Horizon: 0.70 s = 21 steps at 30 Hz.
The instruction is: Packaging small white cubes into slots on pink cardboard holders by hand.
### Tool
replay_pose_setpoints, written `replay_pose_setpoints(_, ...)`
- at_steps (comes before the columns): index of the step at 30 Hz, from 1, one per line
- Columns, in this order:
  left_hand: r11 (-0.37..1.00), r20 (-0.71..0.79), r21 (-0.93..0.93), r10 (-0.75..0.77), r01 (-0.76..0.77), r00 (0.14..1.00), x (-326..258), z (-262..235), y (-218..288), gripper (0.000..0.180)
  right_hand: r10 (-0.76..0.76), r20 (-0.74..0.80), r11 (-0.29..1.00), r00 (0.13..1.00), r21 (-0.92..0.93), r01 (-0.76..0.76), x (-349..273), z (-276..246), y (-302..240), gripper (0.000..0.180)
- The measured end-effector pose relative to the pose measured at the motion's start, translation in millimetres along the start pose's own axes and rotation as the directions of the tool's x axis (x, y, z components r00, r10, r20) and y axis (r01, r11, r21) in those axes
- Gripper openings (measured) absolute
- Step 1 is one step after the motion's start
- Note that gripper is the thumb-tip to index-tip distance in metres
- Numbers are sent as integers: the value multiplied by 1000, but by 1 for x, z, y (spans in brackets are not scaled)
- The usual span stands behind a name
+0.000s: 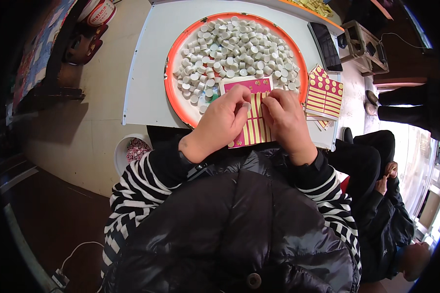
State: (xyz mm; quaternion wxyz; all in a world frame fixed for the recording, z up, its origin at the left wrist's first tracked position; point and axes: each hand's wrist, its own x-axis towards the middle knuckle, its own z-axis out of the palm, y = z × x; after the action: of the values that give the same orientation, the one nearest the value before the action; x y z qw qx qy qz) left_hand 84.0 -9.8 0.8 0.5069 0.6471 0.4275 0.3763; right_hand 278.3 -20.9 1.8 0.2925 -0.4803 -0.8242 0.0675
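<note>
A magenta sticker sheet (251,132) with gold strips and round gold spots lies at the near edge of a round tray (170,80). Over its left side, my left hand (222,117) is closed in a pinch; what its fingertips hold is too small to make out. My right hand (289,122) is also pinched, its fingertips at the upper ends of the strips, and anything between them is hidden. Just beyond both hands, many small white caps (239,46) are heaped in the orange-rimmed tray.
More sticker sheets (324,95) lie right of the tray, below a black phone-like device (325,46). A white bucket (121,155) holding small pink-and-white pieces stands left of my arm. Another person (376,195) sits at right, hands together. A wooden stool (364,49) stands farther off.
</note>
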Motion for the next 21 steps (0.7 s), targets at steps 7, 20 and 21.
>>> replay_pose_setpoints(7, 998, 34, 46, 36, -38, 999, 0, 0, 1, 16, 204, 28, 821, 979, 539, -186, -23, -15, 4, 25)
replay_pose_setpoints(20, 841, -40, 371, 439, -395, 897, -8, -16, 37, 26, 522, 302, 63, 797, 919, -390, 9, -17, -40, 36)
replay_pose_setpoints(21, 841, -40, 371, 439, -395, 897, -8, -16, 37, 26, 516, 311, 60, 798, 916, -396, 10, -17, -41, 37)
